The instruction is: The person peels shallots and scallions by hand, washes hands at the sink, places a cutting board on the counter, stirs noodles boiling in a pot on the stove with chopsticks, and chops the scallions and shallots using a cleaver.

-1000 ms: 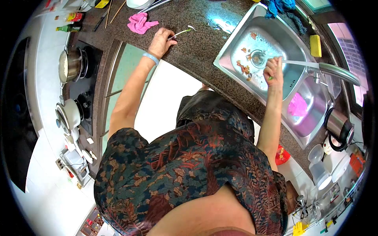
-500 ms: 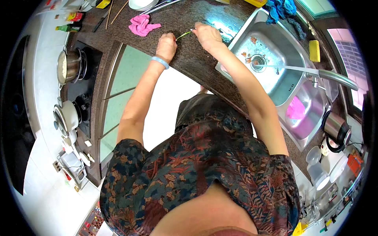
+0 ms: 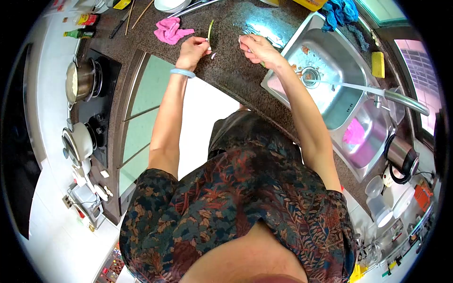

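Speckled dark stone countertop (image 3: 231, 75) runs across the upper middle of the frame, meeting a steel sink (image 3: 348, 115) at the upper right, where the tap (image 3: 406, 100) pours water near brown scraps (image 3: 305, 50) in the basin. Just left of the frame's top centre, we have our left hand (image 3: 193, 53) over the counter, thumb and fingers pinched on the white lower end of a thin green stalk (image 3: 210, 30), which points up the frame. A small pale sliver (image 3: 213, 55) lies just beside those fingers. We hold our right hand (image 3: 260, 49) near the sink's left edge, its fingers drawn together, with a white fleck at the tips and some green below; we cannot tell what these are. Near our left hand lies a crumpled pink cloth (image 3: 172, 30).
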Available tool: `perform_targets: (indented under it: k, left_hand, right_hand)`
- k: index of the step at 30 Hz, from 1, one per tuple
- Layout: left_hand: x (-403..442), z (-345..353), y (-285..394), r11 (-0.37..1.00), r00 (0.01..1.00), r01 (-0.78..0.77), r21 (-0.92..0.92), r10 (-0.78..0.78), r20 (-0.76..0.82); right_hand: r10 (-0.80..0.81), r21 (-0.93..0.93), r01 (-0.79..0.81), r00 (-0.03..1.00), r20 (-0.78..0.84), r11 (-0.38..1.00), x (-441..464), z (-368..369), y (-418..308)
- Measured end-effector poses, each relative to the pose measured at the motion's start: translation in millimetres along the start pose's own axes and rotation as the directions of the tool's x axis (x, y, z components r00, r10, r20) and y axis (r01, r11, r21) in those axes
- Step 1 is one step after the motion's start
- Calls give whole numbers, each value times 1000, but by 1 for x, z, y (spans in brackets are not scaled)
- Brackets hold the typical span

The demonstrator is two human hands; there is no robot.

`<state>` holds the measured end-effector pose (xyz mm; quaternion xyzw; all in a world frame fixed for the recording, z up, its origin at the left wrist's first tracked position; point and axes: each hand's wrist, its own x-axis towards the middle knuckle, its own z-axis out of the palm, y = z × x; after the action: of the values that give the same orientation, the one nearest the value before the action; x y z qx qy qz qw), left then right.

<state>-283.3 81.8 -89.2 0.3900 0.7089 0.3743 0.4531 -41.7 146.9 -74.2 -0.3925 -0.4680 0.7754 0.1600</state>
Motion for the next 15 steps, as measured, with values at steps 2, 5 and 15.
perform_targets:
  k: [2, 5, 15]
  left_hand:
    - [-13, 5, 22, 956, 993, 115, -270, -109, 39]
    - [-28, 24, 43, 968, 995, 12, -252, 14, 99]
    - [-64, 116, 56, 743, 793, -484, 463, 596, -126]
  right_hand:
    - [-22, 233, 5, 997, 74, 972, -14, 5, -9]
    - [-86, 314, 50, 991, 103, 948, -11, 16, -5]
    - [-124, -102, 98, 946, -298, 990, -38, 23, -1]
